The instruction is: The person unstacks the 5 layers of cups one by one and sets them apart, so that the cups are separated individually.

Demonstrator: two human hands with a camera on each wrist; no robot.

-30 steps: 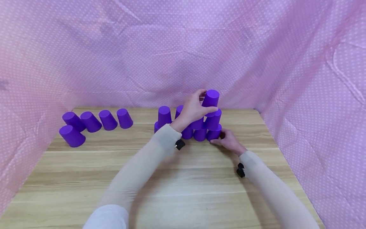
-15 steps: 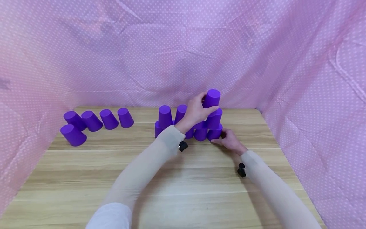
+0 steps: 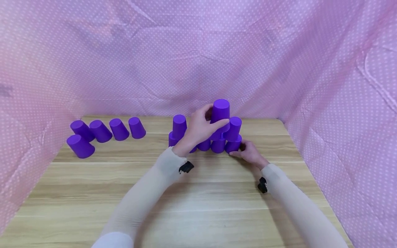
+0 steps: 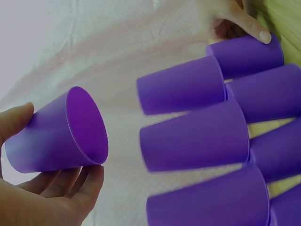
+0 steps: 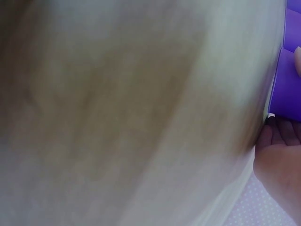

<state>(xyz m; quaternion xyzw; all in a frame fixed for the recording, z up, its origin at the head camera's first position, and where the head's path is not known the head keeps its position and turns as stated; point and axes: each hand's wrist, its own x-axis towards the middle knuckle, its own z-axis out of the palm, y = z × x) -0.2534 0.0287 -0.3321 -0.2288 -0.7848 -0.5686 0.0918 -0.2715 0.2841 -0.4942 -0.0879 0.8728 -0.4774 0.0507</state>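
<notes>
My left hand [image 3: 198,128] holds a purple cup [image 3: 221,112] upside down, thumb on the near side and fingers round the far side. The left wrist view shows this held cup [image 4: 42,136] mouth toward the stack, with a gap between it and the second-row cups [image 4: 195,134]. Below stands a row of upturned purple cups with a second row on top. My right hand [image 3: 250,153] is low at the right, thumb and fingers around the end cup [image 3: 232,146] of the bottom row. My left hand and forearm hide part of the stack in the head view.
Several more upturned purple cups [image 3: 119,130] stand apart at the left of the wooden table [image 3: 198,213]. Pink dotted cloth [image 3: 198,62] rises behind the table and along both sides. The second-row cup [image 3: 179,126] at the left end is beside my left wrist.
My left hand has shifted left with the held cup, away from above the right-end cup of the second row. My right hand has stayed at the bottom end cup.
</notes>
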